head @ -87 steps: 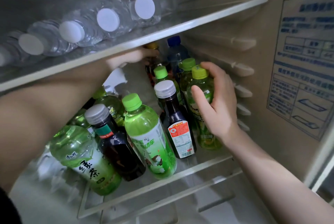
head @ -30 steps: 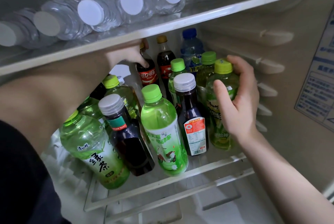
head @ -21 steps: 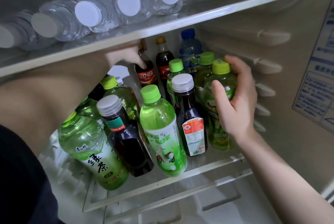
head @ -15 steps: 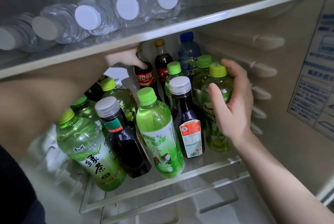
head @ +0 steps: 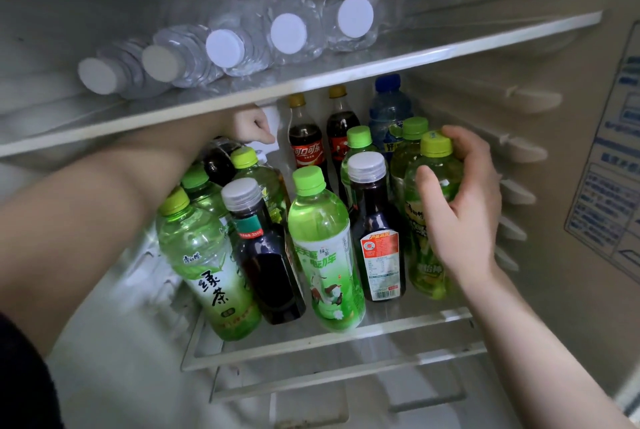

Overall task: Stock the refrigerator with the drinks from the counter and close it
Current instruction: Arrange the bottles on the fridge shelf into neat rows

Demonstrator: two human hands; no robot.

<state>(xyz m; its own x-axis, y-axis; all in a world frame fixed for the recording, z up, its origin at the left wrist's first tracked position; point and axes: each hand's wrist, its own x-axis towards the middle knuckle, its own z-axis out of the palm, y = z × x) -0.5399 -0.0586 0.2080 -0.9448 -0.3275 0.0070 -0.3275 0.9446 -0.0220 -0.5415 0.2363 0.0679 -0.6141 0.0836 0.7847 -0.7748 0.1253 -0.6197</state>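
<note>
The green tea bottle [head: 419,252] stands upright at the front right corner of the lower shelf [head: 329,342], with its long axis vertical and its yellow-green cap [head: 436,144] uppermost. The right hand [head: 462,217] is wrapped round its shoulder from the right. The thumb lies on the near face and the fingers curl over the far side by the cap, so this is plainly the hand that has it. The bottle sits directly in front of that palm, just beside the silver-capped dark bottle [head: 375,220] on its left. The refrigerator wall [head: 540,290] is near on its right. Any settling of it would probably be a small push toward the back right corner, along that wall.

The left hand [head: 254,127] is well apart at the back of the shelf, beneath the upper shelf [head: 346,73]. Its fingers are curled, but whether they hold anything cannot be told. It sits just left of the cola bottle [head: 306,148], clear of it. Half a second ago this hand covered that bottle's neck; now the neck and gold cap are bare. The right hand has kept its grip on the same bottle. Water bottles [head: 287,33] lie on the upper shelf.
</note>
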